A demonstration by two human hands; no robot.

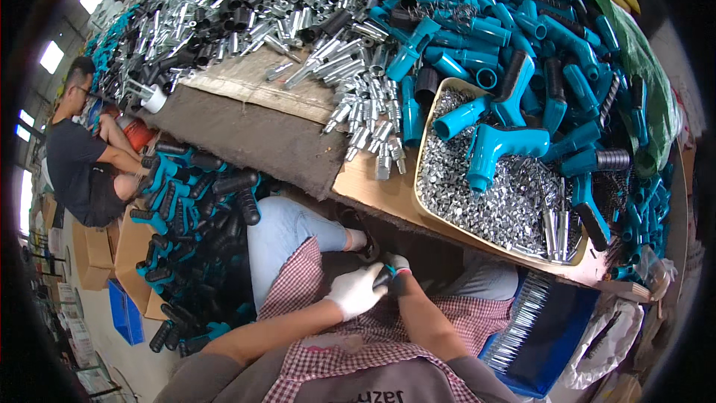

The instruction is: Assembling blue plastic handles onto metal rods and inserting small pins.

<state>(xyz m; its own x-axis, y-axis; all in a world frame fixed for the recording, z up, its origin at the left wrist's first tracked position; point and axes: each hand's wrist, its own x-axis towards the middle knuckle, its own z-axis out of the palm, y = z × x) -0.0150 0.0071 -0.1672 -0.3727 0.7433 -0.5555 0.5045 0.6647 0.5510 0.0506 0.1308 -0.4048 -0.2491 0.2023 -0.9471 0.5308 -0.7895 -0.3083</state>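
Both of my hands meet over my lap, above the checked apron (451, 321). My left hand (356, 292), in a white glove, is closed round a dark handle-like piece with a bit of teal (383, 277). Just beyond it is my right hand (397, 262), also in a pale glove, bent at the wrist against the same piece. Its fingers are mostly hidden, so its grip cannot be made out. On the bench lie teal pistol-shaped housings (501, 151), some resting on a cream tray (422, 205) of small metal parts.
Silver metal tubes (362, 116) and black sleeves heap across the bench. To my left is a pile of black-and-teal handles (186, 209) beside cardboard boxes (134, 261). A blue bin (570, 321) with metal rods stands at my right. Another person (82, 149) sits at far left.
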